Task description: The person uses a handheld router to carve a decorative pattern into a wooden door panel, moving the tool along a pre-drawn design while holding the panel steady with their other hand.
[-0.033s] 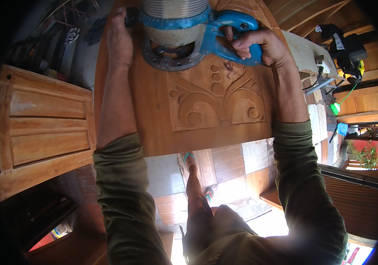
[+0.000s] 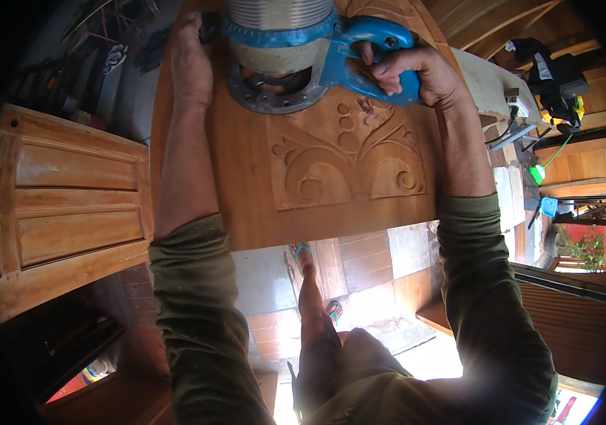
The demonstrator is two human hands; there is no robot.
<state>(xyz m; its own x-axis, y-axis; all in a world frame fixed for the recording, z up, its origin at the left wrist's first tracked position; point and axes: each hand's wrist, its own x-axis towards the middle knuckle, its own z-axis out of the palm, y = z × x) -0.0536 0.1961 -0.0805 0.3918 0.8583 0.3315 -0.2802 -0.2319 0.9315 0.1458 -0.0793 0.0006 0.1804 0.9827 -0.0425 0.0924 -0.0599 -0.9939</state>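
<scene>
A blue and grey router (image 2: 275, 60) rests on a brown wooden panel (image 2: 243, 202), its round metal base ring facing me and its upper end cut off by the top of the picture. My left hand (image 2: 192, 71) is closed at the router's black side knob (image 2: 211, 27); part of its grip is hidden. The fingers of my right hand (image 2: 423, 71) wrap round the blue loop handle (image 2: 381, 27) on the other side. Nearer to me, the panel bears a relief carving (image 2: 349, 159) of scrolls, leaves and a column of round beads.
A panelled wooden door (image 2: 80, 195) stands at the left. To the right are a pale bench (image 2: 490, 85) with a power socket block (image 2: 518, 106), dark cloth (image 2: 554, 74), a green broom (image 2: 538, 173) and a potted plant (image 2: 590, 248). Tiled floor (image 2: 267, 280) lies below.
</scene>
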